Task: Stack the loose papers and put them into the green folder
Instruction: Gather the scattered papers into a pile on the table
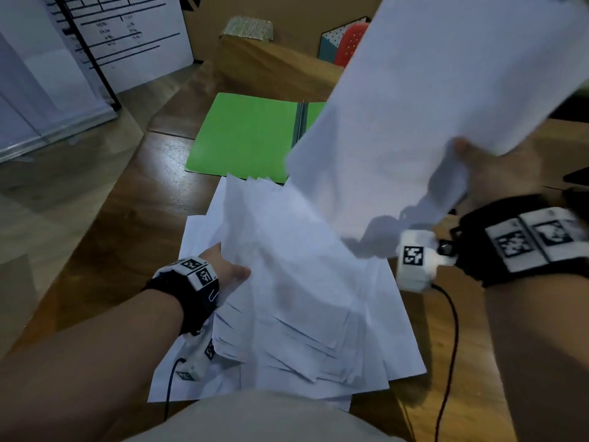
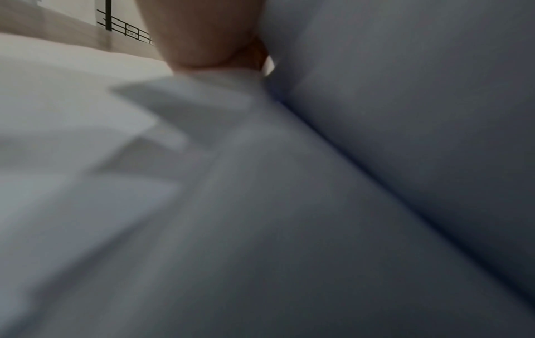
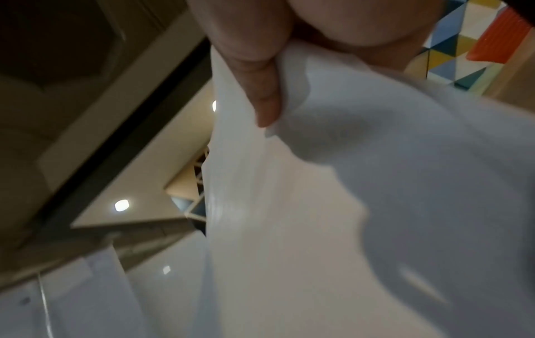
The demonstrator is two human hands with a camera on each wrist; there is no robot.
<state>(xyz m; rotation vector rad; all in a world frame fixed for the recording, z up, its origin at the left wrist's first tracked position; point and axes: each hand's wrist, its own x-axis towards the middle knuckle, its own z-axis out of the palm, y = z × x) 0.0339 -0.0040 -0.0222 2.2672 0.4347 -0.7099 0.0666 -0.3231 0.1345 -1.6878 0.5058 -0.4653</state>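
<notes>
A messy pile of white loose papers [image 1: 287, 298] lies fanned out on the wooden table in front of me. My left hand [image 1: 228, 269] reaches under the pile's left edge, thumb on top, and lifts several sheets; its fingers are hidden. My right hand [image 1: 487, 173] pinches a bunch of white sheets [image 1: 430, 106] at their lower corner and holds them raised in the air, thumb [image 3: 260, 87] on the paper [image 3: 376, 183]. The green folder [image 1: 248, 135] lies open and flat beyond the pile, its right half hidden by the raised sheets. The left wrist view shows only blurred paper [image 2: 260, 205].
A cardboard box [image 1: 274, 65] stands behind the folder. A white printed board on a black frame [image 1: 127, 43] leans at the back left. The table's left edge [image 1: 105, 224] runs diagonally with floor beyond. Cables [image 1: 449, 346] from the wrist cameras trail over the table.
</notes>
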